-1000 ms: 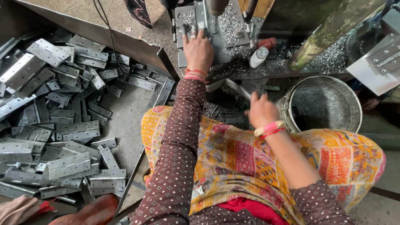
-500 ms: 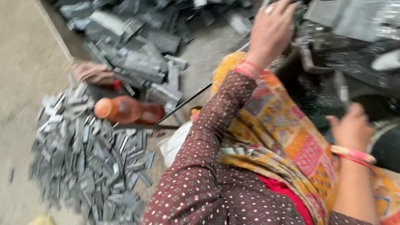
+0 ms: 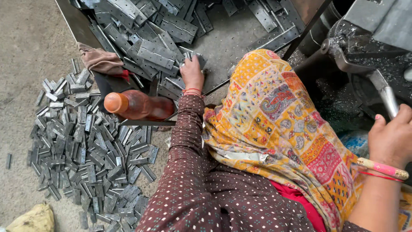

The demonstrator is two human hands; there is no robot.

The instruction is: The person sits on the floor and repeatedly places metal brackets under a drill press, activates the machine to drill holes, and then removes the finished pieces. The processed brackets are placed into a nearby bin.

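step: picking a fresh hinge plate [image 3: 194, 56] from the pile in the metal tray [image 3: 223, 47], judged | left hand [image 3: 192, 74]: fingers curled narrow onto the plate at the tray's near side | right hand [image 3: 392, 137]: fingers wrapped around the machine lever [image 3: 385, 96] | next: needs a firm pinch to lift one plate clear of its neighbours

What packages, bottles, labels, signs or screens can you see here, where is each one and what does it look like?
Plastic bottle: lies on its side at the tray's edge, left of the left hand; clear, reddish-brown liquid, orange cap, no label seen.
Bluish-white plastic bag: by the right hand, mostly hidden; no print legible.
No signs or screens in view.
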